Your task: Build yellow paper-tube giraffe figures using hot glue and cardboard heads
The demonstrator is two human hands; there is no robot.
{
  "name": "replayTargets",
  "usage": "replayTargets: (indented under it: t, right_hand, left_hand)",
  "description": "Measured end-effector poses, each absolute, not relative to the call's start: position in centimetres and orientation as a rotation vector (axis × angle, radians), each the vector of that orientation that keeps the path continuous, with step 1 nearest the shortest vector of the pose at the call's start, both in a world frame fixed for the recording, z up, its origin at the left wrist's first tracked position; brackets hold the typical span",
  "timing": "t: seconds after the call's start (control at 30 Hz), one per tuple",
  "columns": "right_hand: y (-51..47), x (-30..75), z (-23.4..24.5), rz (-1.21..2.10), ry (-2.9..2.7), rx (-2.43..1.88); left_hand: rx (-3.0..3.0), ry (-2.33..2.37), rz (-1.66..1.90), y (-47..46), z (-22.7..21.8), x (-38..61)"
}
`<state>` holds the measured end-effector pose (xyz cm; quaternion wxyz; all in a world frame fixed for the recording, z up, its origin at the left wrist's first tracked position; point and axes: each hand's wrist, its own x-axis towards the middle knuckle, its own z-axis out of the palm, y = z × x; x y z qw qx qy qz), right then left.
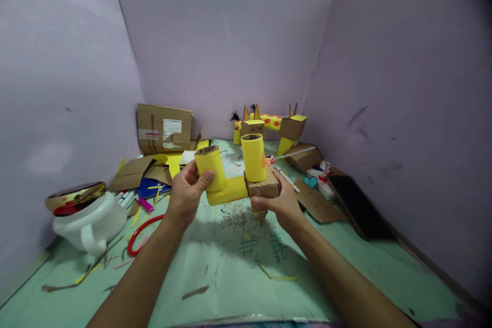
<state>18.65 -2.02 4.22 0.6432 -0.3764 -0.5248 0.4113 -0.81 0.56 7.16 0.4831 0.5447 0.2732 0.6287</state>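
I hold a yellow paper-tube craft model [230, 189] above the table with both hands. It has two upright yellow tubes joined by a horizontal yellow tube, and a brown cardboard block [263, 187] at its right end. My left hand [188, 192] wraps around the left upright tube, thumb pressed on its front. My right hand [282, 202] grips the cardboard block from below and behind. At the back stand two finished yellow cardboard animal figures [269, 125] with pointed ears and red spots.
A white ceramic pot with a gold lid [82, 215] sits at the left, near a red ring [144, 233] and markers. Cardboard scraps, a flattened box [165, 128], yellow paper, a dark tablet [359, 205] and purple partition walls surround the pale green table [230, 277].
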Motion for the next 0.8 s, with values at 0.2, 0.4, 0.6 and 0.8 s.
replayTargets:
  t: [0.2, 0.4, 0.6, 0.8]
  right_hand:
    - [-2.0, 18.7, 4.1, 0.899, -1.231, -0.862]
    - [-1.5, 19.7, 4.0, 0.555, -1.347, -0.905]
    - [-1.8, 20.5, 4.2, -0.346, -1.614, -0.719]
    - [-2.3, 19.9, 3.6, -0.738, -1.768, -0.562]
  left_hand:
    - [1.342, 0.647, 1.524, 0.5, 7.1, -0.9]
    - [1.229, 0.616, 1.609, 0.9, 7.6, -1.7]
    - [0.715, 0.940, 1.225, 1.9, 8.4, -2.6]
    - [0.886, 0.867, 0.866, 1.7, 7.3, -4.1]
